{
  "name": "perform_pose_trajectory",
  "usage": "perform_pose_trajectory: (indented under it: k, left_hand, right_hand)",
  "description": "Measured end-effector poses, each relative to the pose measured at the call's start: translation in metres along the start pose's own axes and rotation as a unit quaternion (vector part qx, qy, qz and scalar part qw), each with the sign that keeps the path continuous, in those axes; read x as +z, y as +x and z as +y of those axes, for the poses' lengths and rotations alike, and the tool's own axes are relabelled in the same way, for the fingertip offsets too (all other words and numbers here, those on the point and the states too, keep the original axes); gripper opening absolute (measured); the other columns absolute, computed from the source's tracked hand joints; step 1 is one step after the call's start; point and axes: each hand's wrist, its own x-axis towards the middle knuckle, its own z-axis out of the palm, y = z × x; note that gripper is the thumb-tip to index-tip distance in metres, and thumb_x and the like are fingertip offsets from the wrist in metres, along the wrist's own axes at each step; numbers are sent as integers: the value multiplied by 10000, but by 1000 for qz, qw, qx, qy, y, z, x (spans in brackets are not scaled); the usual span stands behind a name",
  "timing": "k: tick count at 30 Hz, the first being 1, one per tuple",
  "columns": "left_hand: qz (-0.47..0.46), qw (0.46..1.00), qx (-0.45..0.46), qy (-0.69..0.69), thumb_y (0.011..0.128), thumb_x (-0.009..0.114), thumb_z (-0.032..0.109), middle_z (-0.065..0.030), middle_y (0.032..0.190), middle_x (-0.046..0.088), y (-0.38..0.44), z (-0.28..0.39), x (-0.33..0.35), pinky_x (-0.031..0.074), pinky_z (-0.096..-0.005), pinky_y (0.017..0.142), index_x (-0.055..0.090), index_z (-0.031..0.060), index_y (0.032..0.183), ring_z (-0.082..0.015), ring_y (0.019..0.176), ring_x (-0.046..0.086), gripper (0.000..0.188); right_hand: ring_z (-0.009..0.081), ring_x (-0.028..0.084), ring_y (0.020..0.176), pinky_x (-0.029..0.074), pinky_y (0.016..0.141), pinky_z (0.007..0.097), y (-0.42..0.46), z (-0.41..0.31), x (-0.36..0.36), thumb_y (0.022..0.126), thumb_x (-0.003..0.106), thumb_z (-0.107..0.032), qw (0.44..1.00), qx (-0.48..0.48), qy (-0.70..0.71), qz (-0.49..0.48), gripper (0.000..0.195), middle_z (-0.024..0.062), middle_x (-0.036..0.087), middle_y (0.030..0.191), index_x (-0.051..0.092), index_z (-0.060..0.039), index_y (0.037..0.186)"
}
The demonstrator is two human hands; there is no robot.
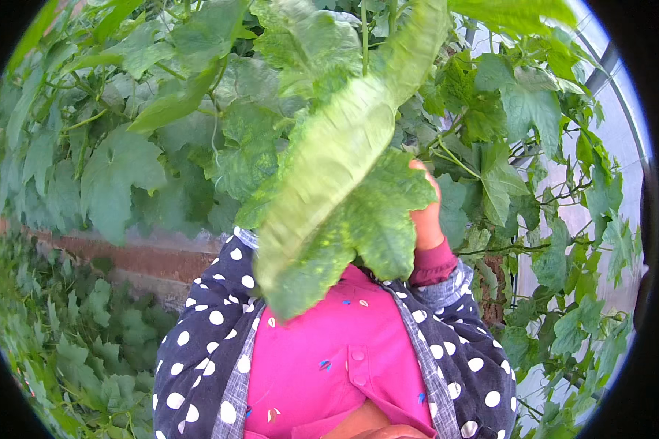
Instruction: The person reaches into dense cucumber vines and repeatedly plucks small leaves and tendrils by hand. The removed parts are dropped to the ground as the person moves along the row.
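A large lobed vine leaf [329, 164], pale green and blurred, hangs close before me and covers most of the middle. Under it spreads a darker, yellow-mottled leaf [384, 203]. My right hand [429, 206] is raised behind the edge of that mottled leaf; only its outer side and wrist show, below a magenta cuff [434, 263]. The fingers are hidden, so what they hold cannot be seen. My left hand is out of sight; the left polka-dot sleeve [225, 269] runs up behind the leaves.
Dense climbing foliage [121, 164] fills the left and far side. Thin stems [456, 156] cross at the right, before a pale wall [615, 263] and a metal frame bar [604, 68]. A reddish-brown ledge [143, 252] runs at the left above lower plants [88, 340].
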Motion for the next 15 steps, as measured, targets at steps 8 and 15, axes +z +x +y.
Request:
perform_pose_trajectory:
  k: [8, 15]
  left_hand:
    - [-11, 998, -6, -62, 924, 533, 331, -107, 1130, 599, -3, -4, 19, 489, -370, 853, 511, 101, 1253, -215, 984, 594, 403]
    - [1, 989, 31, -147, 932, 530, 393, -113, 1117, 604, 2, -2, 44, 502, -382, 834, 507, 111, 1265, -230, 956, 607, 438]
  right_hand:
    - [276, 595, 752, 486, 681, 346, -14, 9, 29, 774, 691, -73, 860, -199, -349, -316, 142, 110, 599, 818, 601, -35, 878]
    - [92, 566, 849, 461, 784, 258, 36, -32, -2, 891, 603, -55, 993, -12, -94, -66, 179, 8, 624, 969, 592, -23, 1067]
